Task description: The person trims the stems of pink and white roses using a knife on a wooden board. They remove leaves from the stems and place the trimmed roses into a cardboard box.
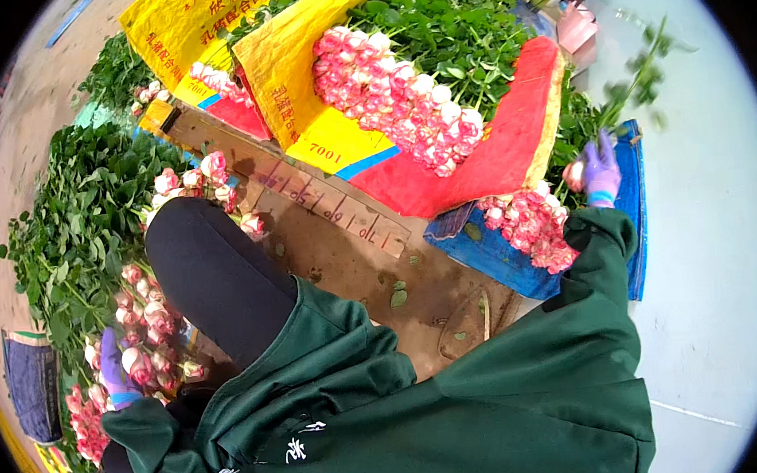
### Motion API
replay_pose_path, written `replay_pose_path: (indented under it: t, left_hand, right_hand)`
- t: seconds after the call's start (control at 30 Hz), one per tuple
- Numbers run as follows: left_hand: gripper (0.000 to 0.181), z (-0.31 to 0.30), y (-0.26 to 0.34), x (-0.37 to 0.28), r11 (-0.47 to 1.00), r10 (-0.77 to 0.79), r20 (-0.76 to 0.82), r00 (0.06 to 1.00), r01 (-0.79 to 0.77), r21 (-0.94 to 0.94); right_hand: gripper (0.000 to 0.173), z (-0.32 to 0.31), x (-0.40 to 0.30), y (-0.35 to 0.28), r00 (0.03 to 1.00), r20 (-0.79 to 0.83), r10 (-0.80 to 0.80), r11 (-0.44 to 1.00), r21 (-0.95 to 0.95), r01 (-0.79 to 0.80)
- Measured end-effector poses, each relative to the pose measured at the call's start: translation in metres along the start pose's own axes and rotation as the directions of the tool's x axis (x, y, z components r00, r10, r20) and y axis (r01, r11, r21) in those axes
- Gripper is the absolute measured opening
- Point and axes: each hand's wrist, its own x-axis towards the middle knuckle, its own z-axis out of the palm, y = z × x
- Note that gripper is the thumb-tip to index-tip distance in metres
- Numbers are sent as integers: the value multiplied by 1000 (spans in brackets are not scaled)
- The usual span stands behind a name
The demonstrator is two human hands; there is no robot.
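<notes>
My right hand [600, 171], in a purple glove, is around a pink-and-white rose [574, 175], whose bloom shows beside the thumb. A blurred leafy stem [638, 79] rises past the fingertips. Just below lies a bundle of pink-and-white roses [530, 228] on a blue woven sheet [486, 254]. At lower left my left hand [117, 369], gloved alike, lies against a heap of loose cut roses [151, 314]. Its fingers point up along the blooms; whether they grip a stem cannot be seen.
Yellow-and-red woven wraps [338, 143] hold stacked rose bunches [401, 94] ahead. A wooden board with measuring marks [323, 207] lies between my knee [215, 276] and the wraps. Leafy stems [94, 185] spread at left. A pale smooth surface [704, 224] extends on the right.
</notes>
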Motion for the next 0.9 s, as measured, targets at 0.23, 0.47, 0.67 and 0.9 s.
replay_pose_path:
  t: [0.23, 0.47, 0.67, 0.9]
  left_hand:
    - [39, 24, 2, -4, 999, -37, 35, 999, 36, 25]
    - [37, 26, 19, -11, 999, -52, 77, 996, 52, 9]
    - [21, -12, 7, 4, 941, 54, 125, 991, -8, -339]
    - [41, -44, -7, -19, 910, 409, 30, 912, -405, -84]
  right_hand:
    - [27, 53, 71, 215, 490, 832, 260, 357, -555, 752]
    - [33, 19, 33, -55, 883, 398, -249, 840, -364, 401]
    - [43, 73, -178, -391, 367, 543, -755, 633, 749, 196]
    - [38, 238, -465, -545, -687, 709, -163, 981, 41, -190]
